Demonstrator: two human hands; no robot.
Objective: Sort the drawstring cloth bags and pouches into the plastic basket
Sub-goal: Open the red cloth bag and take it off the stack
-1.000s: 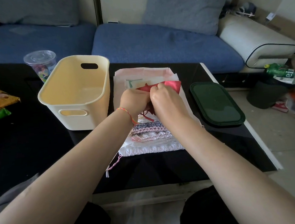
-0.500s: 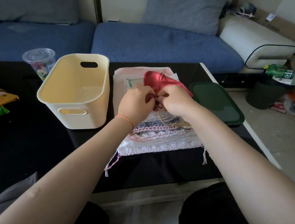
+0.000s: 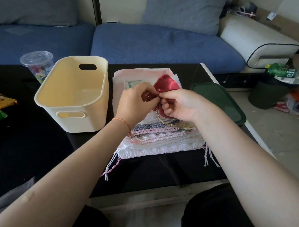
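The shiny red pouch [image 3: 167, 83] is held up over the pile of bags [image 3: 158, 139]. Left hand [image 3: 135, 102] and right hand [image 3: 179, 104] both pinch its bunched top. The cream basket [image 3: 74, 94] stands just left, open on top.
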